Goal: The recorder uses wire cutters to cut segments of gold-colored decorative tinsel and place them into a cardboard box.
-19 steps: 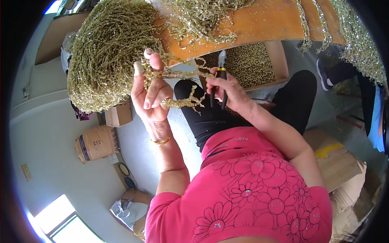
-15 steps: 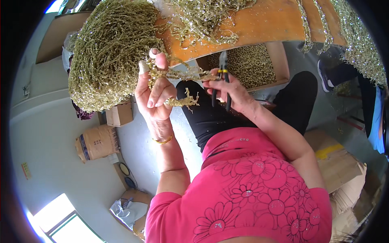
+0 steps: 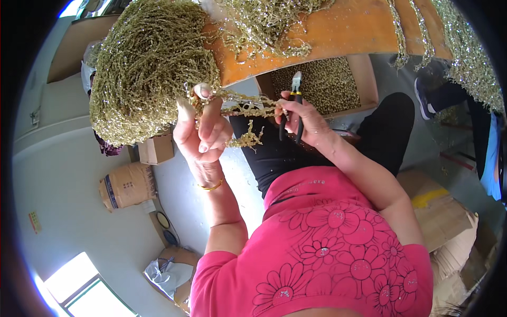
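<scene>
My left hand [image 3: 203, 127] is closed on one end of a gold glittery strand [image 3: 245, 102], its fingers bent around it. A loose piece of the strand hangs beside the palm. Between the two hands the strand runs stretched, roughly level. With my right hand [image 3: 306, 120] I pinch its other end in the fingertips while also holding wire cutters [image 3: 297, 98]. The cutters have black handles, yellow bands and a metal head that points away from me. Just beyond my left hand lies a large heap of gold glittery strands [image 3: 153, 63] hanging over the table edge.
Beneath the edge of the orange table [image 3: 348, 31], a cardboard box [image 3: 367, 79] holds many small gold beads. More strands [image 3: 269, 24] lie on the tabletop, and others hang at the right. Another person's leg and shoe [image 3: 422, 99] show at the far right. Cardboard [image 3: 443, 216] lies lower right.
The fingers of my left hand have curled further and lowered slightly. My right hand has shifted a little to the right, and the cutters' head now shows more clearly.
</scene>
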Tool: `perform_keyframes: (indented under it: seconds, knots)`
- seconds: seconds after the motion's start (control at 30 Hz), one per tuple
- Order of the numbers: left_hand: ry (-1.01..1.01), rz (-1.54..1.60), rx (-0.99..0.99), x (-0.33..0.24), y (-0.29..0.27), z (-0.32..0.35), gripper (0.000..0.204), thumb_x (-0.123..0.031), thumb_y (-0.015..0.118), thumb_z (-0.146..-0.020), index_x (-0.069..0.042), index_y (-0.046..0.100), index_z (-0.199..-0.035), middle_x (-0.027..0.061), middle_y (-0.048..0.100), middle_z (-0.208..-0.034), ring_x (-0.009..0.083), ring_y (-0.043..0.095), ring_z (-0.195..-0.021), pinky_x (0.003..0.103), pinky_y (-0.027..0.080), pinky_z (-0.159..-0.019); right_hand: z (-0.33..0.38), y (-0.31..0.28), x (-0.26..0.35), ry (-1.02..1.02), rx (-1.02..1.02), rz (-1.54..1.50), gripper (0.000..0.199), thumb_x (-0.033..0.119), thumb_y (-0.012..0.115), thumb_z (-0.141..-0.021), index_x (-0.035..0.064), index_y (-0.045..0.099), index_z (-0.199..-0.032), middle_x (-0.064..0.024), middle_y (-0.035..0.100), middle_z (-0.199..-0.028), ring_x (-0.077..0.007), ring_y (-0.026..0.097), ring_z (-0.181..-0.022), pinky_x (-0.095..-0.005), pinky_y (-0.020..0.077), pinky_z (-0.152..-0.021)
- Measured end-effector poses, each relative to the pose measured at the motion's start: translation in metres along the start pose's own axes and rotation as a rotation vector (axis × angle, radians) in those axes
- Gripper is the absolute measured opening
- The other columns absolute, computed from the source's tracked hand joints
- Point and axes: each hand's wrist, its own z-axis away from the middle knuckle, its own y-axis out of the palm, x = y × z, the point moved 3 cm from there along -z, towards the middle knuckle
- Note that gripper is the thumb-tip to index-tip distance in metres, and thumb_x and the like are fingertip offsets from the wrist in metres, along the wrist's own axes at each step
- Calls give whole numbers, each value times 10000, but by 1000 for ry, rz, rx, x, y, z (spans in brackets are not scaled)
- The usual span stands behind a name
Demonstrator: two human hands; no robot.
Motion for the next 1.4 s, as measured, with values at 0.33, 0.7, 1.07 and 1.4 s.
perform_keyframes:
  seconds: [0.33,0.7,1.07,1.4]
  knots:
    - [19,-1330,-492,-12,-9,5,212,-99,497,-872,-11,528,-1062,81,628,-730,2,313,-408,142,252,-376,42,-16,39,-196,-60,189,267,40,580,-782,87,488,-1029,-45,537,-848,-158,525,-782,-297,438,-697]
    - [226,-1329,-558,-9,-4,-8,203,-110,484,-877,-9,541,-1044,128,641,-844,94,595,-629,169,436,-456,51,-19,35,-175,-106,196,281,58,585,-785,51,499,-1052,-76,568,-910,-181,543,-811,-304,449,-701]
    - [137,-1036,-281,-17,-2,-9,205,-73,404,-901,-15,500,-1072,161,622,-951,25,309,-371,148,268,-348,55,-33,32,-83,-231,607,332,161,544,-829,18,466,-1118,-88,551,-977,-156,546,-914,-267,425,-800]
    - [61,-767,-118,-21,1,0,238,-96,416,-899,-3,492,-1105,186,617,-943,28,280,-342,153,248,-331,26,-24,15,-171,101,1127,330,150,557,-826,6,466,-1109,-41,543,-941,-96,512,-901,-244,428,-797]
